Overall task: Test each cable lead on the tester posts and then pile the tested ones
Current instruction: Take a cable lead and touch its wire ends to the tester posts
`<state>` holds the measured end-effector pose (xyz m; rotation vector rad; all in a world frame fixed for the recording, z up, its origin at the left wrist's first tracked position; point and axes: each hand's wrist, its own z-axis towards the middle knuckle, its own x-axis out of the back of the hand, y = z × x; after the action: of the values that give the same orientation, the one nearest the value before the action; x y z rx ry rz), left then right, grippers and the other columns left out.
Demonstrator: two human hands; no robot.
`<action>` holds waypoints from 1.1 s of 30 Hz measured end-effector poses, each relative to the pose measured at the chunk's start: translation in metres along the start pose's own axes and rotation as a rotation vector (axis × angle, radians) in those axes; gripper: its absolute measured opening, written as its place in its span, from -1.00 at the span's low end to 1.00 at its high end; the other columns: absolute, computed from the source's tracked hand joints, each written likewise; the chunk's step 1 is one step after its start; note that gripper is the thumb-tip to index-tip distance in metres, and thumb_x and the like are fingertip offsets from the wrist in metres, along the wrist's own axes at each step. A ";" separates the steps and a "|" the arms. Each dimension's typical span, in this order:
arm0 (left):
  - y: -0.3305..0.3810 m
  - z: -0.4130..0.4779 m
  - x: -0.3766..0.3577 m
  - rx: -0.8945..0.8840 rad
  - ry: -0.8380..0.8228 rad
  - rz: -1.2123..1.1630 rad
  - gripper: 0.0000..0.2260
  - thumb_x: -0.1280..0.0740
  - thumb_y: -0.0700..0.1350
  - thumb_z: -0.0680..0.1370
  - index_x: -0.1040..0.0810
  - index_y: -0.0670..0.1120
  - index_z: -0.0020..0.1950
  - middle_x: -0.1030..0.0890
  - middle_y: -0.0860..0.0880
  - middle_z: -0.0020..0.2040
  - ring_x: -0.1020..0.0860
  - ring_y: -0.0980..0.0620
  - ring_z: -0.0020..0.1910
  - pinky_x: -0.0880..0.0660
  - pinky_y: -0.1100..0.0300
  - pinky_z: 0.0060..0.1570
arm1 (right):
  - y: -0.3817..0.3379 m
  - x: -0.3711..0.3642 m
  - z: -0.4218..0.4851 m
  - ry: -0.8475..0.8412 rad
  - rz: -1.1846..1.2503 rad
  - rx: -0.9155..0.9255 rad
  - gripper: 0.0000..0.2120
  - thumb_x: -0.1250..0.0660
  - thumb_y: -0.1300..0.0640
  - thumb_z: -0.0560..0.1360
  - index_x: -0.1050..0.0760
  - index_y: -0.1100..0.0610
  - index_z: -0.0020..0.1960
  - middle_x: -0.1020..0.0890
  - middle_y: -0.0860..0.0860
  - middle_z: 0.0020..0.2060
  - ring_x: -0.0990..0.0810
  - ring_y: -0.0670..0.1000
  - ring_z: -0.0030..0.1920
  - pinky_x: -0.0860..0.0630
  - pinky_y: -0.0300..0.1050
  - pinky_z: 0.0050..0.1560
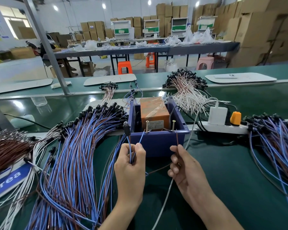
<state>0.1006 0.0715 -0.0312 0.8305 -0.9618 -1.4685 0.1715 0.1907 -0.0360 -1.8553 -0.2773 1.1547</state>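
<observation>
Green matting (pixel 223 171) covers a factory bench where a heap of blue-and-brown leads (pixel 76 155) lies left of a blue tester box (pixel 156 141). The left hand (pixel 130 166) pinches one lead's blue wire (pixel 142 137), its tip at the foot of the left screw post (pixel 147 126); the right hand (pixel 184 168) pinches the brown wire (pixel 177 139), its tip just beside the right post (pixel 173 125).

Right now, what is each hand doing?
Left hand: pinching the blue wire.
Right hand: pinching the brown wire.
</observation>
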 end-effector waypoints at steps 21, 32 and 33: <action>-0.003 0.000 0.001 -0.037 -0.020 0.002 -0.75 -0.28 0.04 0.63 -0.42 0.00 -0.22 -0.35 0.11 -0.45 -0.28 0.16 -0.47 -0.28 0.33 -0.47 | 0.002 0.002 0.001 -0.036 0.001 0.010 -0.74 -0.36 -0.02 0.46 -0.74 0.12 -0.07 -0.49 0.00 -0.43 -0.38 -0.11 -0.54 -0.42 -0.22 -0.53; -0.001 -0.001 0.001 -0.039 -0.012 0.034 -0.73 -0.26 0.12 0.59 -0.42 0.01 -0.22 -0.36 0.10 -0.44 -0.30 0.15 -0.45 -0.31 0.24 -0.44 | 0.002 0.002 0.000 -0.041 -0.013 0.007 -0.74 -0.36 -0.02 0.48 -0.74 0.11 -0.05 -0.50 0.00 -0.42 -0.38 -0.11 -0.53 -0.43 -0.22 -0.52; -0.001 -0.001 0.001 -0.037 -0.013 0.035 -0.74 -0.28 0.08 0.61 -0.42 0.00 -0.22 -0.36 0.09 -0.43 -0.30 0.15 -0.45 -0.31 0.24 -0.44 | 0.002 0.002 0.000 -0.042 -0.015 0.008 -0.74 -0.36 -0.02 0.49 -0.74 0.11 -0.05 -0.50 0.00 -0.42 -0.38 -0.11 -0.53 -0.43 -0.22 -0.52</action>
<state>0.1007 0.0707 -0.0323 0.7744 -0.9514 -1.4595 0.1720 0.1909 -0.0389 -1.8215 -0.3091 1.1840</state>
